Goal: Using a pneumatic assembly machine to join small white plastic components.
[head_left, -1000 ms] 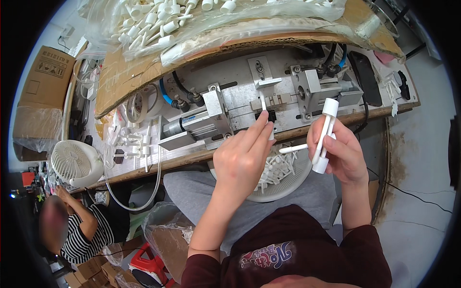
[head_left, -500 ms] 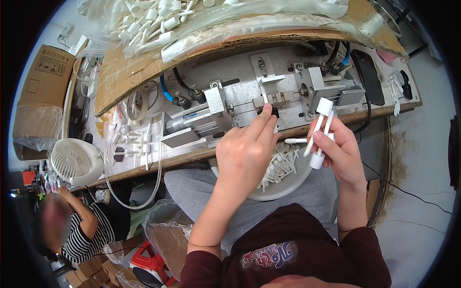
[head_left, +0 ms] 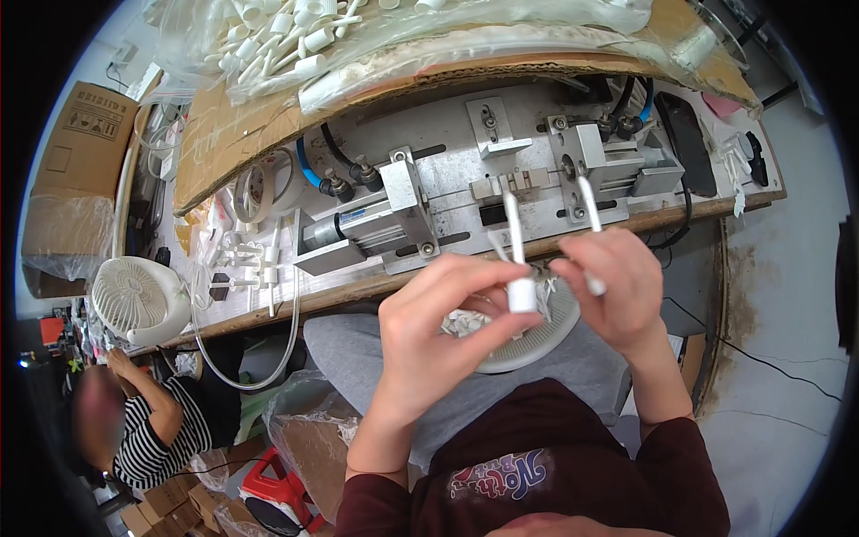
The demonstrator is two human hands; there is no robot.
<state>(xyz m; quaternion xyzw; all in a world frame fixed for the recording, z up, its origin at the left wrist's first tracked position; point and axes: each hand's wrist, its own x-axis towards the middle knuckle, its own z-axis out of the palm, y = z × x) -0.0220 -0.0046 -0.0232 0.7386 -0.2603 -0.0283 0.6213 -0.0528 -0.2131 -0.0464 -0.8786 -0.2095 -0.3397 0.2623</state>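
My left hand (head_left: 438, 322) pinches a white applicator cap (head_left: 522, 295) between thumb and fingers, its thin stem pointing up and away from me. A second white stem, partly blurred, shows just left of it. My right hand (head_left: 617, 286) is closed around another white applicator stick (head_left: 591, 213), whose far end stands out above the fingers; the rest of what it holds is hidden. Both hands are in front of the metal clamping fixture (head_left: 492, 188), apart from it. Below them, a round white basket (head_left: 559, 331) of white pieces sits by my lap, partly covered by my hands.
Air cylinders (head_left: 358, 224) with blue and black hoses flank the fixture. Behind it, cardboard (head_left: 233, 134) carries a bagged heap of white caps (head_left: 286, 36). A black phone (head_left: 686, 143) lies to the right. At left are a small fan (head_left: 141, 300) and a seated person (head_left: 170, 421).
My left hand has drawn back from the fixture toward me and now holds a cap. The white piece in the fixture is gone. My right hand has moved slightly left and turned.
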